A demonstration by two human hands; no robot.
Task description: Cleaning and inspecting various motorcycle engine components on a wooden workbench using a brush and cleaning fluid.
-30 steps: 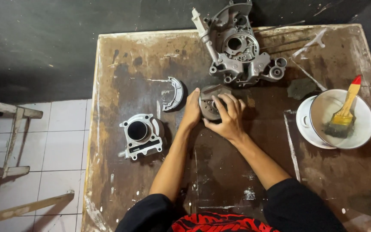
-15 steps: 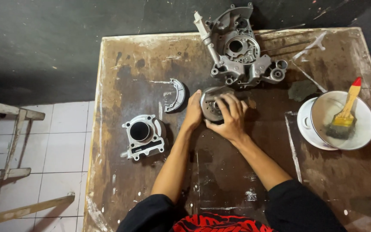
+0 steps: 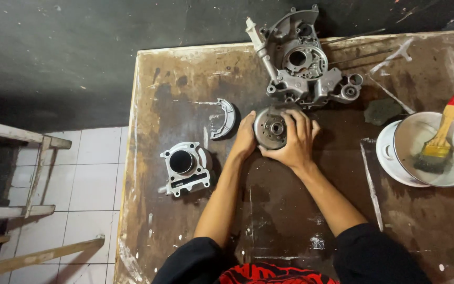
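Now you have both hands on the round metal rotor (image 3: pixel 273 128), which sits on the bench a little toward the far edge, just in front of the grey engine casing (image 3: pixel 301 66). Your left hand (image 3: pixel 245 140) cups its left rim with fingers curled close, and your right hand (image 3: pixel 293 142) lies over its right side and top, fingers spread and bent around the edge. Both hands are partly closed on the part, gripping it between them rather than lifting it; it looks to rest flat on the bench.

To handle it well, I would keep the pressure even on both sides so the disc stays level, and keep your fingertips on the rim, clear of the hub at the centre. The casing is very near the far side of your fingers, so mind your knuckles there.

Your forearms come in from the near edge and converge on the part, wrists low and fairly straight. The cylinder block (image 3: pixel 183 167) stands apart toward the left edge, and the curved brake shoe (image 3: pixel 225 119) lies just beside your left hand.
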